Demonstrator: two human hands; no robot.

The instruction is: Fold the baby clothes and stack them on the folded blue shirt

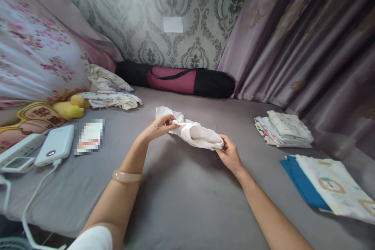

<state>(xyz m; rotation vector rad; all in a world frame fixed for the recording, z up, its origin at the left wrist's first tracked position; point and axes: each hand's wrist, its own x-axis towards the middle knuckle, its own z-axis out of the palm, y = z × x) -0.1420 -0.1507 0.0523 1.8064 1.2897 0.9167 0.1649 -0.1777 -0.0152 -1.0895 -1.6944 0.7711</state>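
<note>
Between my two hands a thin white cloth garment (193, 133) is stretched above the grey bed sheet (187, 203); its exact kind I cannot make out. My left hand (162, 127) pinches it at the upper left, and one end of the fabric hangs past the fingers. At the lower right edge my right hand (230, 154) grips it, thumb and fingers closed on the cloth. A fold of the fabric gapes in the middle. A pale bangle (127, 176) circles my left forearm.
Folded cloths (284, 131) and a blue-and-white folded stack (331, 187) lie at right. Left are crumpled clothes (113, 99), a yellow plush toy (68, 107), a power bank (55, 144) with its cable, and a power strip (22, 150). A long black-and-maroon bag (172, 80) lies along the wall.
</note>
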